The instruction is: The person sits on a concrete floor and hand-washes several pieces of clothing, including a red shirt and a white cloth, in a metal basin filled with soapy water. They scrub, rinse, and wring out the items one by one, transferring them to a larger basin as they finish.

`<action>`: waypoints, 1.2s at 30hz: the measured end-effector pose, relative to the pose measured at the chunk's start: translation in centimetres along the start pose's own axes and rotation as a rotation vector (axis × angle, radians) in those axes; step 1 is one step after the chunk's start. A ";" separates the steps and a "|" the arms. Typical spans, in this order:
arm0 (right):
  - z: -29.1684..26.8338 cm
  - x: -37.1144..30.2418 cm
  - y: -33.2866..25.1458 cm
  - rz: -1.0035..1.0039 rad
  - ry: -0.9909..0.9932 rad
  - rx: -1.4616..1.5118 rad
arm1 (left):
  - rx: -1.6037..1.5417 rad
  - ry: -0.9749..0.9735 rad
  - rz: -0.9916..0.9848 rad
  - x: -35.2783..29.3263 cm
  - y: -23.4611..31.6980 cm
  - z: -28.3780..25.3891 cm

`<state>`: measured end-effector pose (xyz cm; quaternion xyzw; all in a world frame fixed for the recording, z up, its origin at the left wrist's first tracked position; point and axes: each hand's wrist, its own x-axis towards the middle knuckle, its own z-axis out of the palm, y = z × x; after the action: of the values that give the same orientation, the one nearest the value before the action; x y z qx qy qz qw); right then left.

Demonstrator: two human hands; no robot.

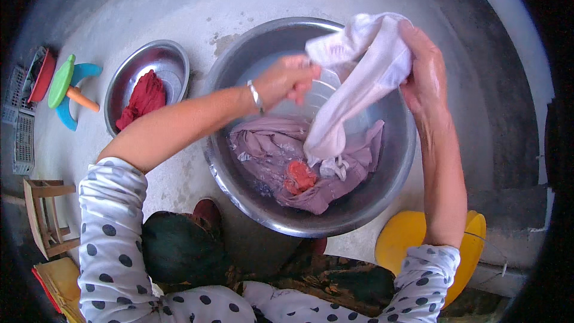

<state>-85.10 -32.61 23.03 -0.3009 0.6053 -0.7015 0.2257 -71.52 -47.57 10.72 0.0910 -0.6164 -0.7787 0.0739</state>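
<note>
A white sock hangs above a large metal basin, its lower end down near the wet laundry. My right hand is closed round the sock's upper right side. At the cuff on the other side is my left hand, fingers curled and slightly blurred, seeming to pinch the cuff's edge. In the basin lies a mauve wet garment with some suds on it. On that garment rest a small orange-red cloth and a crumpled whitish piece. Some water shows beneath.
Left of the basin, a smaller metal bowl holds a dark red cloth. Farther left are a green, blue and orange plastic object, a red basin, grey crates and a wooden stool. A yellow tub stands near right.
</note>
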 end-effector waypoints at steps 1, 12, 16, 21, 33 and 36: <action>-1.7 1.6 0.9 0.018 -0.005 0.007 | 0.103 0.044 0.065 1.1 1.0 -0.6; -13.1 2.0 23.3 0.335 -0.173 -1.160 | 1.084 0.065 -0.287 7.0 -12.6 -3.3; -10.0 0.6 23.8 -0.077 -0.193 -1.339 | 0.978 0.113 -0.519 8.0 -17.1 -1.5; -10.4 1.6 27.1 -0.214 -0.340 -1.626 | 0.771 0.375 -0.029 8.0 -19.0 2.9; -14.0 2.0 16.8 0.374 -0.542 -0.533 | 0.850 0.046 -0.118 7.6 -1.0 -5.3; -15.7 3.2 15.2 0.197 -0.392 -0.541 | 1.213 0.246 0.065 8.6 1.1 -3.2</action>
<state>-99.02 -26.05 7.15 -0.4192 0.7406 -0.4193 0.3163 -79.11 -52.77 10.68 0.1870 -0.9386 -0.2709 0.1033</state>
